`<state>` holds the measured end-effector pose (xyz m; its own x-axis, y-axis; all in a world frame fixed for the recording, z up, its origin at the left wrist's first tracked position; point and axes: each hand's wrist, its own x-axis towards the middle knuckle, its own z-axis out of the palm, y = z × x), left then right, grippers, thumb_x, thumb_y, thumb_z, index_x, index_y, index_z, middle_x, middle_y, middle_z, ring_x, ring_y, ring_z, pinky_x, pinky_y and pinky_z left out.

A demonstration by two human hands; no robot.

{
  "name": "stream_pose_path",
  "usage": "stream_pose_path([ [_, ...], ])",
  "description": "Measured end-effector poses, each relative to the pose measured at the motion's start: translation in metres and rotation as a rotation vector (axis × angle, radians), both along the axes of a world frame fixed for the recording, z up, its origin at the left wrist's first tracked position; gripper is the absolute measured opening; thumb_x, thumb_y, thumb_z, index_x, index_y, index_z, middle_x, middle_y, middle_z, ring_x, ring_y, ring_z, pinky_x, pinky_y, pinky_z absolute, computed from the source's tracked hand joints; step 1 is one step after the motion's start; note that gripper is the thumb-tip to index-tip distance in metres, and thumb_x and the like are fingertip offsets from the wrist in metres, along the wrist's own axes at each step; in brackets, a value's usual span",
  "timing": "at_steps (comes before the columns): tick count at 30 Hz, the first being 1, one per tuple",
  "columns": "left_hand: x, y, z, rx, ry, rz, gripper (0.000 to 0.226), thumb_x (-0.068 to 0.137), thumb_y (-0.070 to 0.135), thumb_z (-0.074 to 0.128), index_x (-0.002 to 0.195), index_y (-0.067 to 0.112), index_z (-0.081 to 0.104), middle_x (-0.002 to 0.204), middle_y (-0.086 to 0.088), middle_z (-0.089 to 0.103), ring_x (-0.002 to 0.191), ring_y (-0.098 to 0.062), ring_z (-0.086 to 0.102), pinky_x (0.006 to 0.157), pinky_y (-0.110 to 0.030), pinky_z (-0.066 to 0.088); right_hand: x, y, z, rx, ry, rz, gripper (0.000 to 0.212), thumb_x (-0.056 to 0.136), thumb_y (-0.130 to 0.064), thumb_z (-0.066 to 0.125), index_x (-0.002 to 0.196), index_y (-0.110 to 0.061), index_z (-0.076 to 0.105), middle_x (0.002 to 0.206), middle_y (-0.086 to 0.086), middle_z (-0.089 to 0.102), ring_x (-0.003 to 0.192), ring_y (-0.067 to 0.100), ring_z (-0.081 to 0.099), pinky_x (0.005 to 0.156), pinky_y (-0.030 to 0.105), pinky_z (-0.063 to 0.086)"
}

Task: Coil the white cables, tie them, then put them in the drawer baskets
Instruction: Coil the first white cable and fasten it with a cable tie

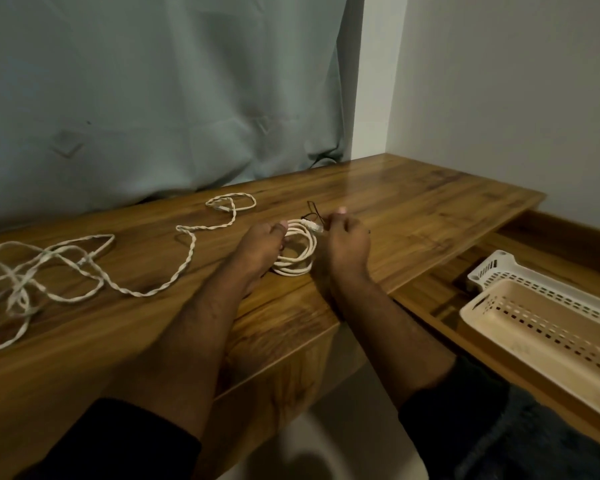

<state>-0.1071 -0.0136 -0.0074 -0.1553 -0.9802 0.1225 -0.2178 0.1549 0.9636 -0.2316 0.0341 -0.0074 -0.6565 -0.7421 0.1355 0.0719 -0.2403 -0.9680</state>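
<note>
Wood-grain table (413, 209), no brand, label or readable writing anywhere in view. Count: two white cables, two baskets, two hands. Coiled cable (297, 252) lies flat on the table between the hands, several loops, with a white connector at its far edge. A thin dark tie (313, 210) sits at that connector; whether it is wrapped round the coil or just lying there is hard to make out. Left hand (262, 247) rests on the coil's left side, fingers curled over the loops, fingertips hidden behind the hand. Right hand (347, 242) is at the coil's right edge, fingers bunched together at the connector and tie; it looks like a pinch, but the contact point is hidden. Loose cable (184, 265), twisted, sprawls uncoiled across the left part of the table, and its tangle is cut off by the left edge. Open drawer (426, 296) sits lower right, holding a beige basket (471, 308) in front and a white basket (482, 273) behind; both are cut off at the right edge. Grey curtain (153, 98) hangs behind the table.
</note>
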Motion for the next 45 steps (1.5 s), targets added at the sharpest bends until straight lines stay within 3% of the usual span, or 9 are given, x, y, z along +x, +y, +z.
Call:
stream_pose_path([
  [2, -0.001, 0.002, 0.0, -0.017, 0.02, -0.008, 0.033, 0.109, 0.034, 0.047, 0.097, 0.016, 0.071, 0.096, -0.008, 0.069, 0.082, -0.016, 0.058, 0.081, -0.033, 0.046, -0.024, -0.004, 0.0, 0.014, 0.054, -0.284, 0.025, 0.108, -0.025, 0.047, 0.109, -0.012, 0.069, 0.098, 0.003, 0.069, 0.093, 0.02, 0.066, 0.074, 0.02, 0.047],
  [5, -0.005, 0.008, 0.001, -0.042, 0.049, -0.016, 0.03, 0.109, 0.037, 0.046, 0.093, 0.023, 0.067, 0.104, -0.004, 0.069, 0.088, -0.014, 0.06, 0.088, -0.034, 0.05, -0.049, -0.01, -0.002, 0.099, 0.175, -0.299, 0.018, 0.105, -0.016, 0.052, 0.115, -0.015, 0.067, 0.112, 0.004, 0.067, 0.103, 0.019, 0.062, 0.085, 0.027, 0.048],
  [7, -0.011, 0.013, 0.001, -0.066, 0.077, -0.038, 0.026, 0.109, 0.037, 0.046, 0.099, 0.024, 0.066, 0.104, -0.003, 0.066, 0.084, -0.011, 0.058, 0.091, -0.036, 0.052, -0.06, -0.009, -0.004, 0.157, 0.28, -0.222, 0.017, 0.102, -0.009, 0.054, 0.108, -0.02, 0.066, 0.1, -0.003, 0.066, 0.095, 0.014, 0.062, 0.077, 0.02, 0.052],
  [10, -0.021, 0.017, 0.0, -0.105, 0.08, -0.038, 0.026, 0.109, 0.037, 0.045, 0.096, 0.026, 0.065, 0.102, -0.003, 0.064, 0.081, -0.01, 0.057, 0.093, -0.04, 0.053, -0.07, -0.009, -0.007, 0.209, 0.4, -0.115, 0.021, 0.1, -0.003, 0.054, 0.099, -0.021, 0.065, 0.089, -0.01, 0.062, 0.081, 0.004, 0.058, 0.054, 0.004, 0.038],
  [15, -0.03, 0.01, -0.004, -0.149, 0.026, 0.061, 0.036, 0.109, 0.04, 0.044, 0.112, 0.015, 0.07, 0.107, -0.015, 0.073, 0.093, -0.024, 0.065, 0.098, -0.049, 0.055, -0.065, -0.02, -0.006, 0.371, 0.653, -0.003, 0.009, 0.09, -0.016, 0.072, 0.096, -0.022, 0.07, 0.098, 0.004, 0.075, 0.094, 0.022, 0.071, 0.083, 0.036, 0.059],
  [21, -0.03, 0.006, -0.005, -0.117, 0.019, 0.077, 0.034, 0.108, 0.042, 0.044, 0.093, 0.022, 0.067, 0.104, -0.016, 0.074, 0.087, -0.021, 0.064, 0.095, -0.051, 0.056, -0.067, -0.032, 0.001, 0.536, 0.941, -0.077, 0.02, 0.097, -0.034, 0.067, 0.107, -0.018, 0.073, 0.106, 0.003, 0.074, 0.098, 0.021, 0.068, 0.075, 0.027, 0.047],
  [25, -0.029, 0.004, -0.007, -0.116, 0.033, 0.089, 0.034, 0.108, 0.041, 0.045, 0.085, 0.027, 0.065, 0.094, -0.007, 0.072, 0.087, -0.02, 0.063, 0.096, -0.05, 0.056, -0.069, -0.035, 0.002, 0.506, 0.967, -0.102, 0.021, 0.095, -0.03, 0.066, 0.113, -0.018, 0.066, 0.113, 0.006, 0.07, 0.106, 0.026, 0.065, 0.088, 0.037, 0.055],
  [33, -0.029, 0.004, -0.005, -0.089, 0.052, 0.113, 0.034, 0.109, 0.039, 0.043, 0.084, 0.028, 0.064, 0.094, -0.002, 0.07, 0.083, -0.015, 0.062, 0.096, -0.048, 0.056, -0.065, -0.036, 0.006, 0.512, 1.066, -0.117, 0.017, 0.098, -0.027, 0.065, 0.111, -0.026, 0.075, 0.115, 0.002, 0.073, 0.106, 0.023, 0.068, 0.075, 0.028, 0.041],
  [45, -0.025, 0.007, -0.005, -0.079, 0.078, 0.084, 0.034, 0.108, 0.042, 0.044, 0.104, 0.021, 0.07, 0.094, -0.014, 0.073, 0.075, -0.017, 0.059, 0.083, -0.044, 0.055, -0.063, -0.033, 0.005, 0.379, 0.919, -0.185, 0.016, 0.1, -0.022, 0.059, 0.114, -0.02, 0.067, 0.104, 0.001, 0.068, 0.092, 0.019, 0.063, 0.074, 0.033, 0.05],
])
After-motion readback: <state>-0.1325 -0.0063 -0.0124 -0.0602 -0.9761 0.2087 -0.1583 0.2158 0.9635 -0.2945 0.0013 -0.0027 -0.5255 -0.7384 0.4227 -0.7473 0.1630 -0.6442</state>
